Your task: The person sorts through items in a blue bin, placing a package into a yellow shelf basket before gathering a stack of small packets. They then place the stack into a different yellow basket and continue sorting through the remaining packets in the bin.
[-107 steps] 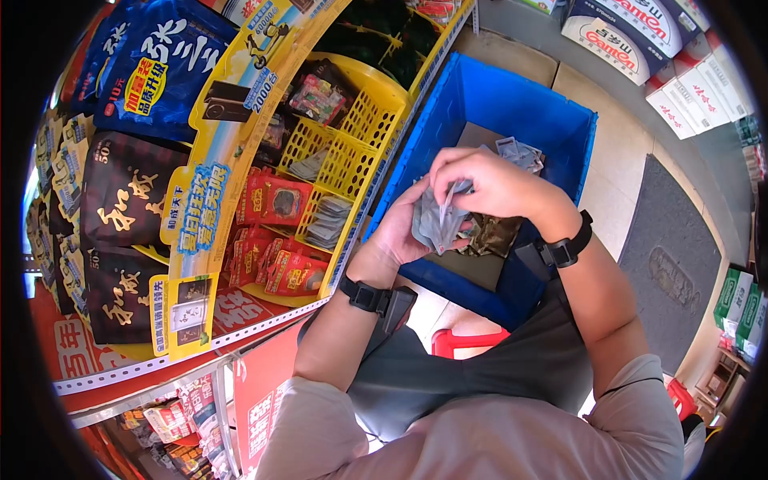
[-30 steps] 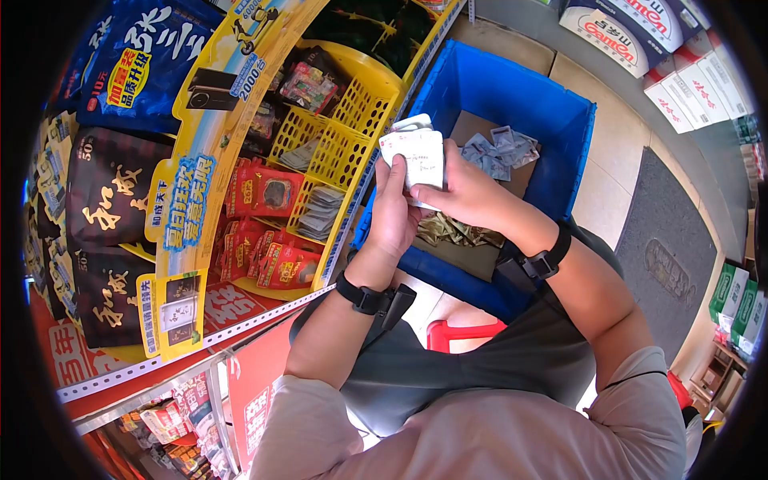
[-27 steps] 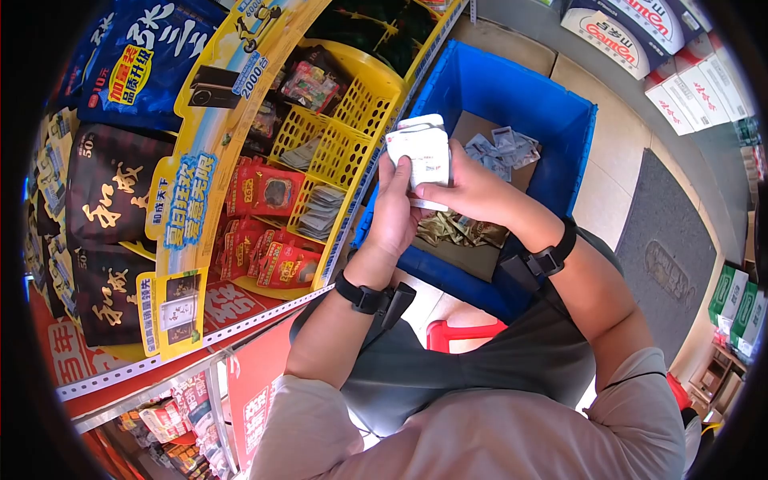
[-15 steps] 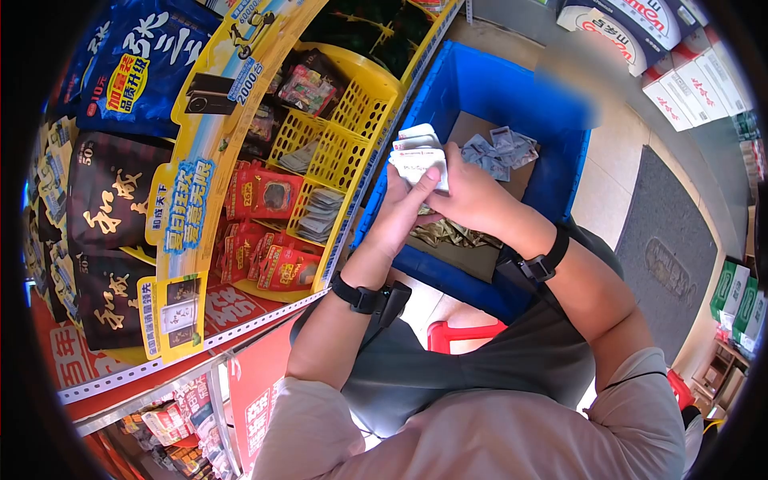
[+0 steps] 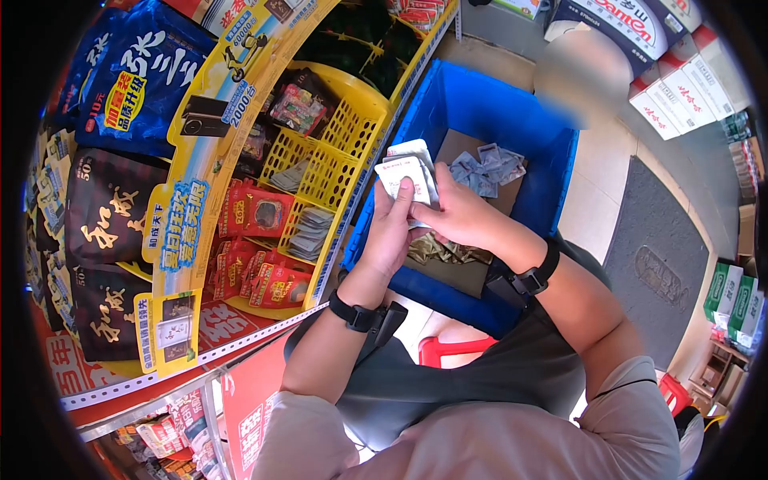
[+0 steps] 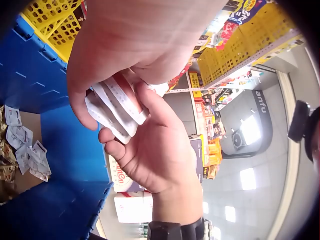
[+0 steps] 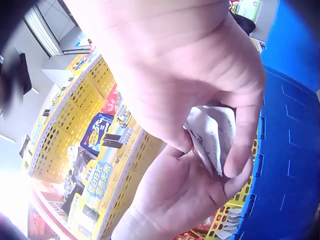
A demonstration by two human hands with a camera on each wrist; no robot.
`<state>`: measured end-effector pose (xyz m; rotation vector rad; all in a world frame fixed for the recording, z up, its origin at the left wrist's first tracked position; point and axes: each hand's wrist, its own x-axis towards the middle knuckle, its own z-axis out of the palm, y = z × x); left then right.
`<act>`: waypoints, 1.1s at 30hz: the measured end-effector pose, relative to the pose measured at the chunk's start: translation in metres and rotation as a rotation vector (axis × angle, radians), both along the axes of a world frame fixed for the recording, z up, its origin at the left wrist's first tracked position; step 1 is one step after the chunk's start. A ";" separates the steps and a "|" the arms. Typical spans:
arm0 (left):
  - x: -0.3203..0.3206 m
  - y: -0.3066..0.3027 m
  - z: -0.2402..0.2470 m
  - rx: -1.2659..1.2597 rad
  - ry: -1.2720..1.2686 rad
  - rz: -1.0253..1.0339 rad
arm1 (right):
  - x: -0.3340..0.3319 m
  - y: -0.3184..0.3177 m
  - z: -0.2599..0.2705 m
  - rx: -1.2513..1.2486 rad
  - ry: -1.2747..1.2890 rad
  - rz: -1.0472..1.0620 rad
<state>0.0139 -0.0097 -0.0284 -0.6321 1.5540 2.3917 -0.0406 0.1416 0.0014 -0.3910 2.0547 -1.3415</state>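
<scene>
Both hands hold a fanned stack of small flat white packets [image 5: 404, 172] with printed faces, above the left side of a blue crate [image 5: 548, 172]. My left hand [image 5: 386, 240] grips the stack from below, its thumb on the top packet. My right hand [image 5: 462, 214] holds the stack's right side, its thumb near the lower edge. In the left wrist view, several layered packets [image 6: 117, 102] show between the two hands. The right wrist view has the packets' white edges [image 7: 212, 135] inside the curled fingers. Below, pale printed packets [image 5: 488, 170] and gold packets [image 5: 444, 250] lie on cardboard in the crate.
A display shelf with yellow perforated bins [image 5: 340, 178] stands left of the crate, holding red packs [image 5: 258, 210] and grey packets [image 5: 312, 232]. Large dark bags [image 5: 112, 208] hang farther left. A red stool [image 5: 448, 348] is below the crate; white cartons [image 5: 684, 96] stand at upper right.
Earlier, the right hand pinched one packet above the left hand's bunch; now both hands grip the stack, white faces up. Since half a second ago, the packets have spread slightly and the head view has shifted.
</scene>
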 end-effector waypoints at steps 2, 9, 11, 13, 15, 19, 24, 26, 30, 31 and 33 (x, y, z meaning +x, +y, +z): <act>0.000 -0.004 -0.007 -0.046 0.030 -0.038 | 0.000 -0.001 0.001 -0.070 -0.089 -0.010; 0.008 -0.008 -0.040 -0.040 0.059 -0.067 | 0.008 -0.002 -0.021 -0.130 0.004 0.037; 0.010 -0.009 -0.034 0.022 0.075 -0.085 | 0.009 -0.004 -0.020 -0.199 -0.018 0.031; 0.012 -0.009 -0.029 -0.005 0.104 -0.049 | 0.011 -0.006 -0.015 -0.242 -0.073 0.022; 0.010 -0.011 -0.048 -0.116 0.269 0.001 | 0.013 -0.007 -0.006 -0.252 -0.054 0.020; 0.017 -0.013 -0.019 -0.165 0.326 0.022 | 0.007 -0.007 -0.012 -0.310 -0.004 0.051; 0.027 -0.030 -0.027 -0.251 0.315 0.020 | 0.017 -0.027 -0.010 -0.278 -0.088 0.025; 0.031 -0.048 -0.027 -0.299 0.311 0.046 | 0.019 -0.044 -0.015 -0.234 -0.109 0.013; 0.050 -0.088 -0.012 -0.562 0.132 0.110 | -0.014 -0.115 -0.063 -0.398 0.590 0.044; 0.058 -0.093 -0.011 -0.788 0.040 0.126 | -0.020 -0.130 -0.059 -0.240 0.566 -0.010; 0.072 -0.099 0.001 -0.984 0.056 0.029 | -0.043 -0.170 -0.067 0.050 0.723 -0.003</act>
